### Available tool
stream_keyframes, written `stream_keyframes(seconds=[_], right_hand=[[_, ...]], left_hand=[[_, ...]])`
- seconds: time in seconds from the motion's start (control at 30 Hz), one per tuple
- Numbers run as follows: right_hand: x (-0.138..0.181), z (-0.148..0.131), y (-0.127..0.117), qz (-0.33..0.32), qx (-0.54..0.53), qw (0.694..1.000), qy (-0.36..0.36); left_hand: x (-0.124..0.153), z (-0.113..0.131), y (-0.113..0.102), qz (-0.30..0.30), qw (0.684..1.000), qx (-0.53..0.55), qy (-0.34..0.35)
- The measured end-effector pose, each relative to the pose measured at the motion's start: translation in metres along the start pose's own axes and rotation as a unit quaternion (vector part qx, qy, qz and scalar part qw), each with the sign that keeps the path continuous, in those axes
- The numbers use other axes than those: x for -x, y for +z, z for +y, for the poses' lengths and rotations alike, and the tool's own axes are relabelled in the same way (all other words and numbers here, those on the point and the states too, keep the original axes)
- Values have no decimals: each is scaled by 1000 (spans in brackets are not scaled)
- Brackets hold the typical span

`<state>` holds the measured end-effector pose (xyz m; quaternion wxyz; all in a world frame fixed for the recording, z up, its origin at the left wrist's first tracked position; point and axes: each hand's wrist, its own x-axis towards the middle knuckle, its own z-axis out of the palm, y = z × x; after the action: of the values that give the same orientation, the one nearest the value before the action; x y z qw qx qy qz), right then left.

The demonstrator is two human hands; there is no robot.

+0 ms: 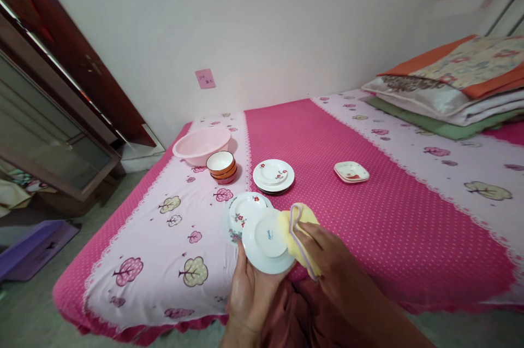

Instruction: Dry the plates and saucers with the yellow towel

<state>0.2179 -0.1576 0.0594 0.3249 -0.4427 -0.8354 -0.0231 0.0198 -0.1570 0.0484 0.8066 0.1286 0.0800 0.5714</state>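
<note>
My left hand [251, 290] grips a white plate [264, 236] from below. The plate is turned bottom up, and a small blue mark shows at its centre. In my right hand [327, 252] is a yellow cloth [303, 233] with a purple edge, pressed on the plate's right rim. Partly hidden behind that plate, flowered plates [245, 208] lie on the bed. Farther off stands a stack of white plates [273, 173] with red flowers. To the right lie small square dishes [351, 171], stacked.
A pink basin [202, 143] sits at the bed's back left, with stacked bowls [221, 165] in front of it. Folded bedding and a pillow [446, 80] are piled at the right. The bed [352, 222] meets a white wall behind. A purple bin [36, 249] is on the floor at left.
</note>
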Motion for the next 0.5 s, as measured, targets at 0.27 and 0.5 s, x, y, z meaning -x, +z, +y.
stream_keyframes(seconds=[0.27,0.5], right_hand=[[15,-16,-12,-72,-11,994,-77],[14,-32,6,4,-11,992,-129]], left_hand=[[-2,6,-5,-94,995,-3,14],[2,7,-19,-9,998,-39,48]])
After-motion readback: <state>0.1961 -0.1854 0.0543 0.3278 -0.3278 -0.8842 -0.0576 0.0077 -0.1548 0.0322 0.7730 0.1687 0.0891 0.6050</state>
